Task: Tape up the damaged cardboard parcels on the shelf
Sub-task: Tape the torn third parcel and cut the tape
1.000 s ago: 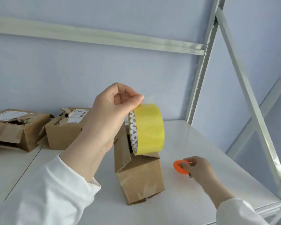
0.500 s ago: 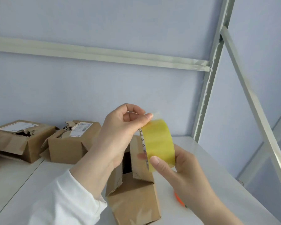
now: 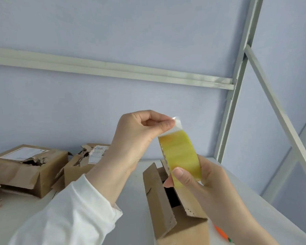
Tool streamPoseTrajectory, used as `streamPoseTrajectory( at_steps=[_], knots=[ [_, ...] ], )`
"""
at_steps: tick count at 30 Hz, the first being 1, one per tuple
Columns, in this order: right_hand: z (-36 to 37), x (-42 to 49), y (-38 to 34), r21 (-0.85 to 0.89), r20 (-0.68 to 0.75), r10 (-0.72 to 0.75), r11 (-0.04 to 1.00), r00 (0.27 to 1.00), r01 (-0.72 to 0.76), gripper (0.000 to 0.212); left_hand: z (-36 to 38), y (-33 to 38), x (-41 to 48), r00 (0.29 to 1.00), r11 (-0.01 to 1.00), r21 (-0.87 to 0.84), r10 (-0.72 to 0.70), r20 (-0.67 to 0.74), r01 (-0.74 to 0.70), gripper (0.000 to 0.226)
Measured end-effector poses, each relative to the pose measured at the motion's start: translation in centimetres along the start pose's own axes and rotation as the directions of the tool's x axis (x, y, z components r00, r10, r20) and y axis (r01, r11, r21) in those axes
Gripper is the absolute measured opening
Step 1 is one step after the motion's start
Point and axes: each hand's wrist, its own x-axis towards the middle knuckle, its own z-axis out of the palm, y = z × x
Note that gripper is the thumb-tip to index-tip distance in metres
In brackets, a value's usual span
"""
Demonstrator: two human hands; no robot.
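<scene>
Looks like a storeroom or parcel-handling corner. Bare white metal racking, with a perforated upright point(image 3: 232, 103), rear rail point(image 3: 113, 71) and diagonal brace point(image 3: 281, 112), against a plain pale blue wall point(image 3: 95, 112). Torn cardboard parcels point(image 3: 30, 174) bearing a printed shipping label point(image 3: 98, 152), on the white shelf board point(image 3: 251, 204).

The wall point(image 3: 113, 29) at the back is pale blue, and soft, even light falls on it. A long pale grey rail point(image 3: 131, 72) runs across it, high above the left hand point(image 3: 136, 135). Up and to the right of the right hand point(image 3: 207, 177) stands a tall metal post point(image 3: 237, 85), and the rail meets it there. A slanted bar point(image 3: 279, 110) leans down from the post, further to the right. Behind that bar is more pale blue wall. Under both hands lies the white shelf point(image 3: 134, 227), flat and smooth.
</scene>
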Motion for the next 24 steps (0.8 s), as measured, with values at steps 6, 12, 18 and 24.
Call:
streamPoseTrajectory(
  at_steps=[6, 12, 18, 24],
  knots=[
    [2.2, 2.3, -2.9, 0.073, -0.067, 0.138, 0.988, 0.988, -0.133, 0.039, -3.8, 1.6, 2.5, 0.988, 0.989, 0.017, 0.148, 0.054, -0.149, 0.017],
    [2.3, 3.2, -3.6, 0.013, -0.196, 0.23, 0.973, 0.953, -0.232, 0.051, -4.1, 3.3, 5.0, 0.971, 0.975, -0.132, 0.198, 0.134, -0.18, 0.017],
    [1.3, 0.6, -2.6, -0.008, 0.006, 0.273, 0.962, 0.962, -0.273, 0.064, -4.9, 0.7, 6.6, 0.985, 0.991, -0.13, -0.018, 0.174, 0.041, 0.012],
    [1.8, -1.2, -3.7, 0.121, -0.053, 0.344, 0.934, 0.938, -0.335, 0.047, -4.6, 1.3, 7.4, 0.979, 0.991, -0.137, 0.032, 0.201, -0.004, 0.014]
  ],
)
